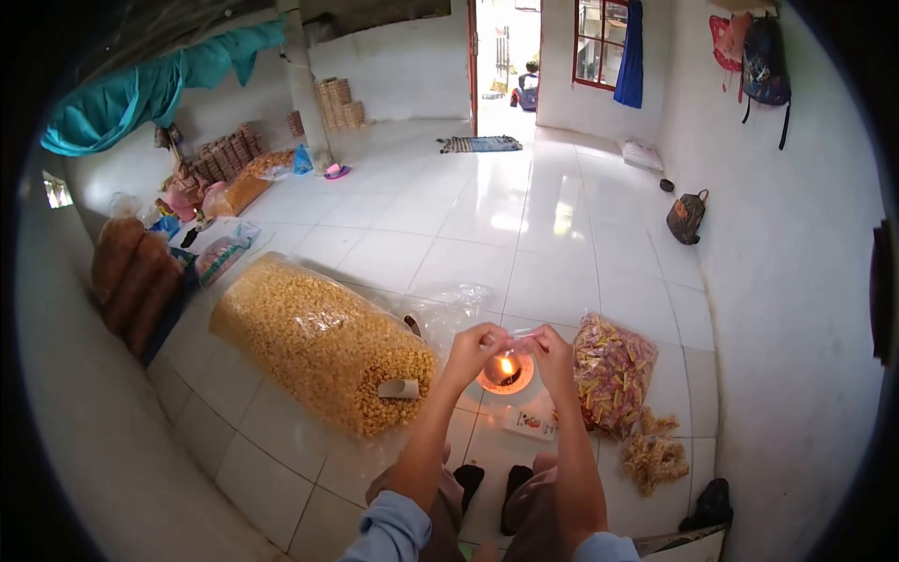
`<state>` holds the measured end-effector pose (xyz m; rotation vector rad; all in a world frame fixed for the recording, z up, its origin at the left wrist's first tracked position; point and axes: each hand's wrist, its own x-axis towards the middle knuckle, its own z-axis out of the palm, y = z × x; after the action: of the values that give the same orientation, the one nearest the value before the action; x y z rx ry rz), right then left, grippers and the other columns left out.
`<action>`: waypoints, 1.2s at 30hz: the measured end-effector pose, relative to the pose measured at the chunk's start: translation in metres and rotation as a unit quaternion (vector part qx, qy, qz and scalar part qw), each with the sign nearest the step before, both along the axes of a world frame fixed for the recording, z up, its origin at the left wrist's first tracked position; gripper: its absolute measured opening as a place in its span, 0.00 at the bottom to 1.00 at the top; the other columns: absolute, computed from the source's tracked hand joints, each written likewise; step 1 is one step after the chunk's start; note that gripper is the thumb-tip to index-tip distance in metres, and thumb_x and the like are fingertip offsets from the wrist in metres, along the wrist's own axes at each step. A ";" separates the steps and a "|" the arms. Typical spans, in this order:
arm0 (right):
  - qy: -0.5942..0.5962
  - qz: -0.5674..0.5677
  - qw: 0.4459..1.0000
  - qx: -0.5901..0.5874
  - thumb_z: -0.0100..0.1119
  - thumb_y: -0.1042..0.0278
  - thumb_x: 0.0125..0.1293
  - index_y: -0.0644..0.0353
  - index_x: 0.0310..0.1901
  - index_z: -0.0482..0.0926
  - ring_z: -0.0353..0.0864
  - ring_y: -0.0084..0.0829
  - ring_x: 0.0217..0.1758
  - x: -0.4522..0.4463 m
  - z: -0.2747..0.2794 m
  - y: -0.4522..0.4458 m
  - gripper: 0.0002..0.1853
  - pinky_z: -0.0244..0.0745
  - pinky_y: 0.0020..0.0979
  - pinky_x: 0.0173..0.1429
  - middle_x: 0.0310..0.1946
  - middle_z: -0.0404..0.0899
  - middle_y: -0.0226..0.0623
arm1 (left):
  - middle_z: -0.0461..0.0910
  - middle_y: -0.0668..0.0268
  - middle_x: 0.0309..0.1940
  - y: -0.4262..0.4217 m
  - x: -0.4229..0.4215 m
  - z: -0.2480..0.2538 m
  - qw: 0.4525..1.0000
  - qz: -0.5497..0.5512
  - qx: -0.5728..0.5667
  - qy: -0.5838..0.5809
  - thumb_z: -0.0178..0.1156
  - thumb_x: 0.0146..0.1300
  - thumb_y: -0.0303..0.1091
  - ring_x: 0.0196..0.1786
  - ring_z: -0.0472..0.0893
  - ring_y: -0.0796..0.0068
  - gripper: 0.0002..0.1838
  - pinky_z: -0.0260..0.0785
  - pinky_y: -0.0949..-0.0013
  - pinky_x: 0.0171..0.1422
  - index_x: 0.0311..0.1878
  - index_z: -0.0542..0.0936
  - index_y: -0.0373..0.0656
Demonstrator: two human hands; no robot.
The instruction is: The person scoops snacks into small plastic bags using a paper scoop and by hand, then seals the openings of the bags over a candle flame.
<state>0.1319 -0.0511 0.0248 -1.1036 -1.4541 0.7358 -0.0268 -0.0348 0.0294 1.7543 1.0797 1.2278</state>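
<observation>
Pinching a bit of thin clear plastic (524, 334) between the fingertips of both hands, with the left hand (476, 350) closed on one end and the right hand (552, 353) closed on the other. Holding it just above a bright little flame (507, 366), too small and shiny to tell its full shape. Under the flame, a round dish (493, 385) on the white tile floor (449, 245). Just beside the dish, near the right arm, a flat white box (531, 424) with a bit of red on top. To the left, a very big clear bag (300, 328) on its side, full of small yellow snacks, with a white scoop (399, 388) on the snacks at its open end. To the right, near the right hand, a clear bag (614, 375) full of little pink and yellow packets. Touching or just below that bag, hard to tell which, a loose heap of yellow snacks (655, 464). Farther off, by the right wall, a brown backpack (687, 218) on the floor. At the far end, a striped mat (479, 144) near the open door, and outside, another person (528, 89), low down and well apart.
</observation>
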 end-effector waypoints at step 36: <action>-0.184 -0.103 0.964 0.162 0.62 0.76 0.49 0.64 0.30 0.73 0.71 0.34 0.37 -0.011 0.000 0.016 0.08 0.69 0.31 0.39 0.28 0.74 0.37 | 0.80 0.63 0.22 0.006 -0.006 -0.011 0.990 0.115 -0.013 0.082 0.65 0.49 0.29 0.24 0.77 0.77 0.06 0.68 0.75 0.32 0.29 0.81 0.36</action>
<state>0.1206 -0.0351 0.0250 -1.1500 -1.6666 0.1375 -0.0329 -0.0289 0.0179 1.7733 1.4195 1.2142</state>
